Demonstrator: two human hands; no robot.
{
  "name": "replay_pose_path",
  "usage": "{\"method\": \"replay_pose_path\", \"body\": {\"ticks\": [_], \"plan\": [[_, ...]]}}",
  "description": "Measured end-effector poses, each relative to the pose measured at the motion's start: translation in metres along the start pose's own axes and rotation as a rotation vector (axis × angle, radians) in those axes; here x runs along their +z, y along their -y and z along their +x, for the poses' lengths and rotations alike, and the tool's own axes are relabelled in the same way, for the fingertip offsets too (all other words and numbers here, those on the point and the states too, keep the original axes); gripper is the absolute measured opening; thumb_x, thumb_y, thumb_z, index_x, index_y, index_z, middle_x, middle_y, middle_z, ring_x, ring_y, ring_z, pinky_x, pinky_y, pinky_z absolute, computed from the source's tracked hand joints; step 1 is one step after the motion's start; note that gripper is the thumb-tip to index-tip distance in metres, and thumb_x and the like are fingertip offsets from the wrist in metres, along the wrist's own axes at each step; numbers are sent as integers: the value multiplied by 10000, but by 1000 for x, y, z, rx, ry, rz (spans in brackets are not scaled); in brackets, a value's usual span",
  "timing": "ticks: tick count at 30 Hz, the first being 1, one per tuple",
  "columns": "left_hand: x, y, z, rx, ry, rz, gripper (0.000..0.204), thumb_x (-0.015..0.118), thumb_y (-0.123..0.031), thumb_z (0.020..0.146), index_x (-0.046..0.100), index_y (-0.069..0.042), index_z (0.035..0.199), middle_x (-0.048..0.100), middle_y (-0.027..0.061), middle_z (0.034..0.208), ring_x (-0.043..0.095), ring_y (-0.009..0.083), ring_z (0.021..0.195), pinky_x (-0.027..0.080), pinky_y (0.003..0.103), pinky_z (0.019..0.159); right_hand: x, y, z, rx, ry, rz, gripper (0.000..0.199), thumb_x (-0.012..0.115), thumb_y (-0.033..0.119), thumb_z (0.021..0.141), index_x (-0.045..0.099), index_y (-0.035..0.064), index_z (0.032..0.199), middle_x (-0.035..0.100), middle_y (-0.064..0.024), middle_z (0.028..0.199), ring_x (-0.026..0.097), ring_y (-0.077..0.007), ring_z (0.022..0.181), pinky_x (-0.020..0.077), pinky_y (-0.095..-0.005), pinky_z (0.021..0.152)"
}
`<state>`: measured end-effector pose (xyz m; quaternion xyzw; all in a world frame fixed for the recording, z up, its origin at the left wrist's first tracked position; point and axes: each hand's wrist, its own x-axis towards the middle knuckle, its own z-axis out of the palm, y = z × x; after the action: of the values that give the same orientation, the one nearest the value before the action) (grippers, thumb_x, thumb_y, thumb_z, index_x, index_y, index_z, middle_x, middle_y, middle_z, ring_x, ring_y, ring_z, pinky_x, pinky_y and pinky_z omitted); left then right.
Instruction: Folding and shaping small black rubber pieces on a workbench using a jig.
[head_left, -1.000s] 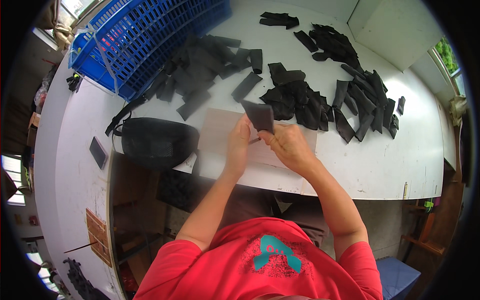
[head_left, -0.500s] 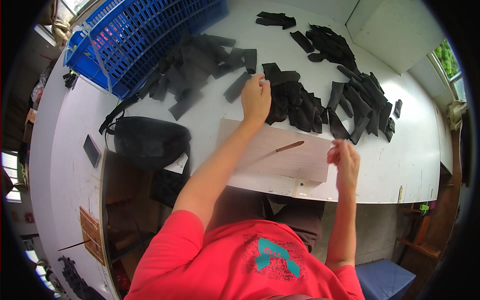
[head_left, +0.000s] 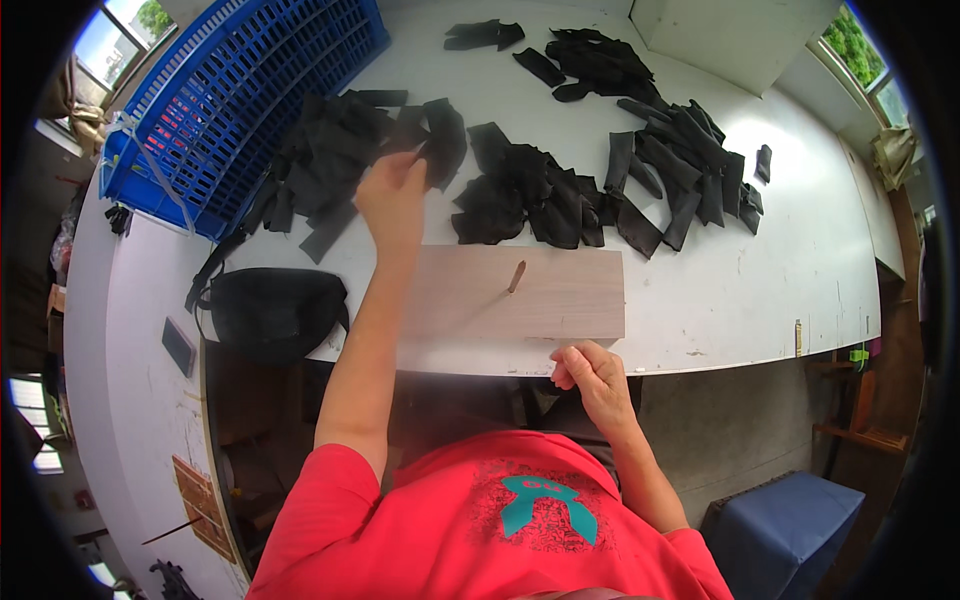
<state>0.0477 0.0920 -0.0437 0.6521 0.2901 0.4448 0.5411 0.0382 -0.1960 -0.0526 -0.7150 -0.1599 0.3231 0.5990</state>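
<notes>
Left hand (head_left: pixel 392 205) apparently pinching a black fabric piece (head_left: pixel 444 140) — slightly blurred, right hand (head_left: pixel 597 383) curled closed

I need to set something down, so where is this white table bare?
The widest bare patch of the white table lies right of the wooden board, nearer than the right-hand black fabric pile. A smaller one lies between the blue crate and the farthest black strips. It's crowded around the left hand and straight beyond the board, at the middle pile.
</notes>
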Motion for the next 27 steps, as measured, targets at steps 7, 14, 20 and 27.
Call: {"method": "replay_pose_path", "body": {"ticks": [7,14,20,27], "plan": [[-80,-72,-124,-513,218,-332,139,603,-14,745,550,8,872,583,19,691,516,59,583,414,178,535,60,19,10,204,584,850,341,548,291,831,511,13,1025,559,-59,916,526,-134,840,430,-261,710],[-67,-76,-169,-412,363,-116,173,584,3,774,514,22,932,560,26,717,508,60,604,416,178,555,63,18,2,280,241,979,266,652,119,748,521,37,965,582,-65,903,563,-187,851,456,-327,761],[-57,-68,-166,-832,562,-713,277,561,-134,765,516,22,989,585,79,854,544,130,702,400,216,616,42,14,-3,137,100,974,200,596,168,796,521,40,930,579,-58,839,561,-168,753,454,-319,643],[-42,-72,-172,-675,573,-514,199,602,-83,735,559,19,901,586,51,773,538,93,646,395,193,586,37,16,-7,120,42,1011,152,578,103,804,514,41,927,560,-37,830,560,-157,762,467,-312,668]]}}
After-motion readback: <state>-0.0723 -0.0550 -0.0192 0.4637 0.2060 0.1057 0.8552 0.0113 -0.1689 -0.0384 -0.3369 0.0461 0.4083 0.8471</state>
